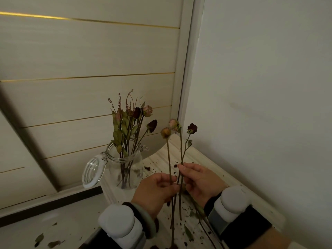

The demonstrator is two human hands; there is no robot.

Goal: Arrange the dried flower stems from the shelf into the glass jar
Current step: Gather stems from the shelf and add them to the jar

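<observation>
A clear glass jar [125, 169] stands on the pale wooden shelf [212, 164], its hinged lid [92, 172] hanging open to the left. Several dried flower stems [133, 123] with dark and pink heads stand inside it. Right of the jar, three dried stems [168, 157] are held upright above the shelf, topped by a tan bud, a pink bud and a dark red bud. My left hand [156, 189] grips them low down. My right hand [199, 178] pinches them a little higher.
Dried petal and leaf crumbs [188, 230] litter the shelf and the floor below. A plain wall [260, 87] rises close on the right, and a panelled sliding door [89, 60] stands behind the jar. More loose stems lie on the shelf under my right wrist.
</observation>
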